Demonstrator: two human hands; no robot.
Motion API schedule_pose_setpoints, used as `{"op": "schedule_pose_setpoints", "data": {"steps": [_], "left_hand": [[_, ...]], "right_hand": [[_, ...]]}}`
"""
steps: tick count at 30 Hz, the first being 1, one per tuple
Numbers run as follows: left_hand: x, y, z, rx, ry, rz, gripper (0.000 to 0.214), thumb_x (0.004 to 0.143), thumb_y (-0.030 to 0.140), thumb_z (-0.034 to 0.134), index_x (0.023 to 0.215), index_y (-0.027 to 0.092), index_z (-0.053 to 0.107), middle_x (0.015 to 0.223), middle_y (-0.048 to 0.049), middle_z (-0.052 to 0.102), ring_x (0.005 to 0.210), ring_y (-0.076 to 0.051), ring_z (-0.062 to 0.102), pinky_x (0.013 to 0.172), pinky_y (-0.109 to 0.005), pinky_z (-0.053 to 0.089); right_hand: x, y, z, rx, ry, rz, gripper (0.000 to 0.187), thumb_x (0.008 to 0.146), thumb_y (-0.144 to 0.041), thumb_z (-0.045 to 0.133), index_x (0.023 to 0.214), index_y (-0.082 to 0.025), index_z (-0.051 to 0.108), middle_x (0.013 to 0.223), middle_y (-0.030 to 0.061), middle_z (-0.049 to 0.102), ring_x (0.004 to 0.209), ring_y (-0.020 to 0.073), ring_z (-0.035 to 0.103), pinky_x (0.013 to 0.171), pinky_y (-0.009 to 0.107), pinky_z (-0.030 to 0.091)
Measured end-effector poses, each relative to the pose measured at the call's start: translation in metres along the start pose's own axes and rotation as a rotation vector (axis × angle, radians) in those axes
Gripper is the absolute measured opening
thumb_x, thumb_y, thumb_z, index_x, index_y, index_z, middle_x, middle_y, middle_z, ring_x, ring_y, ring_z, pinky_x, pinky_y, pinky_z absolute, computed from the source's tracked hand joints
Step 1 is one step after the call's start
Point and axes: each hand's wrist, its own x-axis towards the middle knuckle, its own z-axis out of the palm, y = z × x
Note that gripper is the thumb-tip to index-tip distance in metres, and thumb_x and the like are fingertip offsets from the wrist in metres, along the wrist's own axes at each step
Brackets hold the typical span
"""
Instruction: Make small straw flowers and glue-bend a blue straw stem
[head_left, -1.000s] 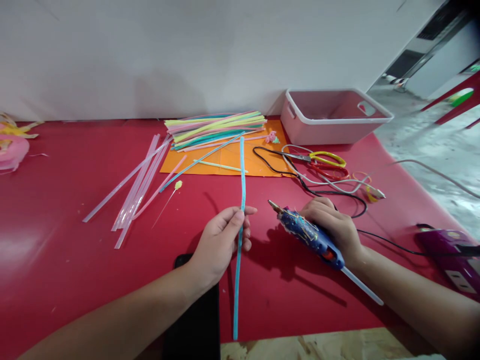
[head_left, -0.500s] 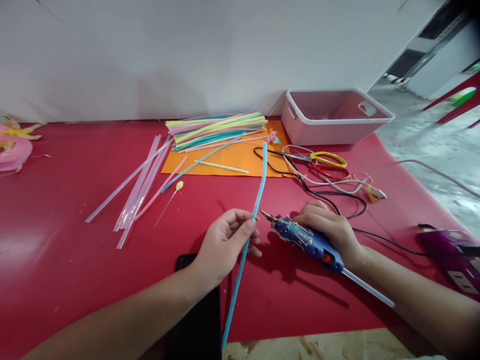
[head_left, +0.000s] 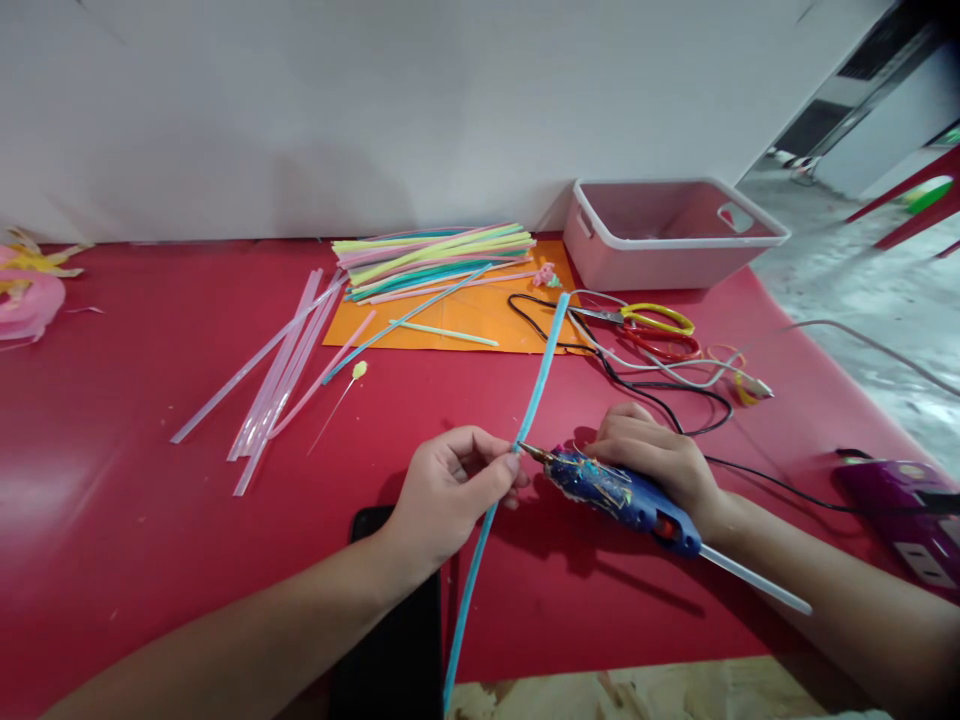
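Between thumb and fingers, my left hand [head_left: 457,490] pinches a light blue pipe cleaner [head_left: 547,365] near its middle. The pipe cleaner slants from upper right to lower left, with a slight bend at the pinch. My right hand [head_left: 660,460] is wrapped round a blue hot glue gun [head_left: 611,490], its body smeared with dried glue strands. A clear glue stick [head_left: 754,578] juts from the gun's rear. The metal nozzle [head_left: 534,452] meets the pipe cleaner just above my left fingertips. Whether glue is coming out is too small to tell.
Behind lie bundled pipe cleaners [head_left: 435,260] on orange paper [head_left: 480,338]. Pink glossy strips [head_left: 281,385] and a yellow-tipped wire [head_left: 358,371] are at left. Scissors [head_left: 660,320], tangled cables [head_left: 637,385], a pink bin [head_left: 675,262] and a purple power strip [head_left: 900,500] stand right. A black phone-like slab [head_left: 390,640] lies below my left hand.
The pipe cleaner's upper end has tilted to the right. The glue gun's nozzle, a little apart before, has come to the pipe cleaner, and the gun has shifted slightly down.
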Motion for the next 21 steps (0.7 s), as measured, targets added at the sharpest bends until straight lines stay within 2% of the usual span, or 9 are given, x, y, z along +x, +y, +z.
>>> {"op": "schedule_pose_setpoints", "data": {"steps": [7,12,21], "left_hand": [[-0.0024,-0.001,-0.0032,0.155,0.016,0.061,0.011,0.075,0.021,0.075,0.07,0.015,0.066,0.062,0.0007,0.068,0.054,-0.007,0.06,0.054,-0.018,0.049],[-0.0013,-0.0012,-0.0023,0.094,0.035,0.063,0.011,0.071,0.02,0.078,0.076,0.015,0.07,0.064,-0.0003,0.072,0.057,-0.01,0.064,0.058,-0.021,0.054],[0.0002,0.0016,-0.0004,0.019,0.063,0.052,0.013,0.068,0.016,0.08,0.079,0.016,0.074,0.061,0.0025,0.072,0.056,-0.008,0.066,0.06,-0.018,0.055]], "right_hand": [[0.0008,-0.0015,-0.0011,-0.015,0.007,-0.015,0.017,0.096,-0.033,0.052,0.104,-0.02,0.061,0.074,0.0041,0.062,0.067,0.0179,0.055,0.075,0.039,0.042],[0.0018,-0.0012,-0.0023,-0.028,0.017,-0.011,0.021,0.096,-0.036,0.053,0.104,-0.02,0.062,0.073,0.0048,0.063,0.067,0.0187,0.056,0.074,0.039,0.043],[0.0009,-0.0004,-0.0008,-0.005,0.048,-0.006,0.017,0.097,-0.033,0.054,0.105,-0.02,0.063,0.075,0.0053,0.064,0.067,0.0185,0.057,0.075,0.039,0.043]]}}
